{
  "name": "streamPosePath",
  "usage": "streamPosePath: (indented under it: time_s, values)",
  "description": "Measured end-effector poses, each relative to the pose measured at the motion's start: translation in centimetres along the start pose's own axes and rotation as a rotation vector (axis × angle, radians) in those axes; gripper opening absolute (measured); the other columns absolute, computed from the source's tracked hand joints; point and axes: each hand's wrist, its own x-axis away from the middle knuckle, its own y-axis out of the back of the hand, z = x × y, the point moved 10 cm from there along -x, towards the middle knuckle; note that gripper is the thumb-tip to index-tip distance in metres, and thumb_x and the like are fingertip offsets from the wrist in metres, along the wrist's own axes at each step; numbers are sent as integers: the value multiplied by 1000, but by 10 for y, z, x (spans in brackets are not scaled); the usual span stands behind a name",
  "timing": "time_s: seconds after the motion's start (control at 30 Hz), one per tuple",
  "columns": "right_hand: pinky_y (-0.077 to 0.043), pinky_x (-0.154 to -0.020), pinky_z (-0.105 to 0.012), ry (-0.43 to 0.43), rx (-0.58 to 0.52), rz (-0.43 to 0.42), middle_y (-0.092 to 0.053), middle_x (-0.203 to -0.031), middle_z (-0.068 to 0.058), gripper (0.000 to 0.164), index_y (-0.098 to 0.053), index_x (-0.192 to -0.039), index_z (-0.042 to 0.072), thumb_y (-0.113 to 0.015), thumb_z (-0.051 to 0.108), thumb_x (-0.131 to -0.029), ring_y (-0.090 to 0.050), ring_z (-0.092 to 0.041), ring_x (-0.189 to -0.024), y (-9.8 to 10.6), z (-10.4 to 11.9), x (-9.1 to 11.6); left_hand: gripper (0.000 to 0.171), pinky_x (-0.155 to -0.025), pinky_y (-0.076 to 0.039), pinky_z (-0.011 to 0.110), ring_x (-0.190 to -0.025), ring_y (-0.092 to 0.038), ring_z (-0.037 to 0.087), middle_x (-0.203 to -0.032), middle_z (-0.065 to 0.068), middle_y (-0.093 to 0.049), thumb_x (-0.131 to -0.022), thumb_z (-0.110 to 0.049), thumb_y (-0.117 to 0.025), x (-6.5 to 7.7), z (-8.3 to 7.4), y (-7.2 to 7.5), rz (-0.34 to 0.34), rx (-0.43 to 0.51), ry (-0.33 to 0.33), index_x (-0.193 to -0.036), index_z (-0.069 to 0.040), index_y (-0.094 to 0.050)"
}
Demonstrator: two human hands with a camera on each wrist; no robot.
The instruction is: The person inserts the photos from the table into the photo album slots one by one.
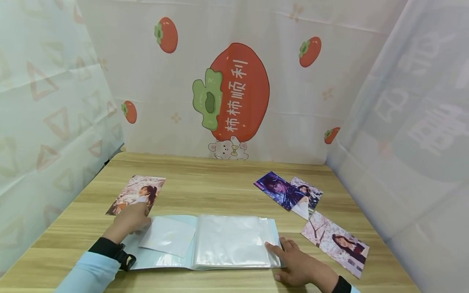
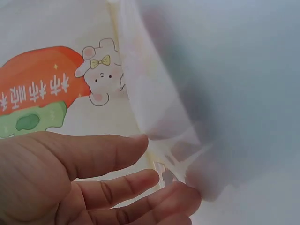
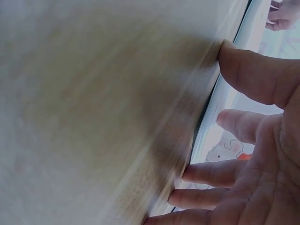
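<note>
A photo album [image 1: 232, 244] with clear sleeves lies spread flat on the table, its pale blue cover [image 1: 183, 220] showing at the sides. On the left cover rests a loose white card [image 1: 169, 235], set at a slant. My left hand [image 1: 131, 219] is at the cover's left edge, fingertips overlapping the lower end of a photo of a person among blossoms [image 1: 141, 191]. Its thumb and fingers [image 2: 112, 187] are apart in the left wrist view. My right hand [image 1: 297, 260] rests at the album's right edge, one finger on the sleeve, the others spread against the table.
To the right lie a purple-blue photo [image 1: 276, 189], a second photo [image 1: 314, 194] partly under it, and a pink blossom photo [image 1: 337, 244]. A printed cloth [image 1: 176, 89] hangs behind the wooden table [image 1: 212, 183], with cloth walls on both sides.
</note>
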Motion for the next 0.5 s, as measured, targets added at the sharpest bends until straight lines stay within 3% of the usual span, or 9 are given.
streamPosePath:
  time_s: [0.1,0.3,0.5]
  values:
    - [-35,-86,-65,-4,-7,5,-26,-138,-36,71,-35,-144,16,-68,33,-83,-24,-55,-123,-1,0,0,11,-47,-41,30,-56,-50,21,-67,8,-50,-83,-8,-61,0,1,6,-16,34,16,-79,-1,-52]
    - [-35,-86,-64,-1,1,5,-27,-137,-36,71,-35,-144,16,-68,33,-83,-25,-55,-123,-1,0,0,16,-49,-42,32,-59,-51,22,-72,10,-53,-83,-11,-60,-4,1,21,-120,58,-7,-87,3,-55]
    - [-35,-86,-64,0,8,-6,-27,-137,-36,71,-36,-143,16,-69,32,-83,-26,-55,-122,0,0,1,29,-51,-43,35,-62,-52,24,-79,16,-57,-83,-13,-61,-12,2,29,-158,90,-16,-98,11,-56]
